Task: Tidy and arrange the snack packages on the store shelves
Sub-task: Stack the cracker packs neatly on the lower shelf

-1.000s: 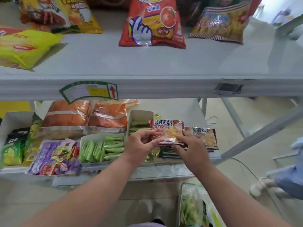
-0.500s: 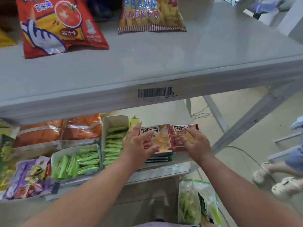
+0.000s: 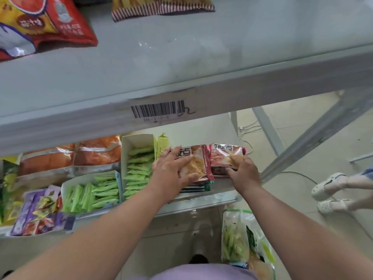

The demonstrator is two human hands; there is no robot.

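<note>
Two red cracker packs lie side by side on a stack at the right end of the lower shelf (image 3: 218,200). My left hand (image 3: 171,172) rests flat on the left cracker pack (image 3: 198,160), fingers spread over its top and thumb along its near edge. My right hand (image 3: 243,170) grips the near right corner of the right cracker pack (image 3: 222,154) with curled fingers. Dark green packs (image 3: 196,187) show beneath the left pack.
Left of the stack stand two open boxes of green sachets (image 3: 139,166) (image 3: 96,193), orange bags (image 3: 96,152) and purple packs (image 3: 38,217). The upper shelf (image 3: 181,57) holds a red chip bag (image 3: 50,21). A snack bag (image 3: 240,239) sits on the floor; a person's sandalled feet (image 3: 331,184) stand right.
My left hand let go of its pinch and now lies flat on the left pack. My right hand moved onto the right pack. The view swung right and closer.
</note>
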